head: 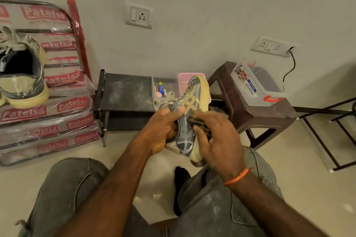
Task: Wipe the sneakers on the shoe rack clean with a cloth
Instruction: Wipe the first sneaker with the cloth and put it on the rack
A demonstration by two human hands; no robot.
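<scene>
The sneaker [189, 106] I hold in my left hand [159, 131] has a matt grey upper with tan leather-like stripes and a dull, yellowed rubber sole. The shoe rack [125, 92] has black fabric shelves, dusty and matt, on thin metal tubes. Beside it stand a smooth brown plastic stool [250, 117], glossy crinkled plastic-wrapped packs [48, 121], and the floor [308, 179] tiles shine.
</scene>
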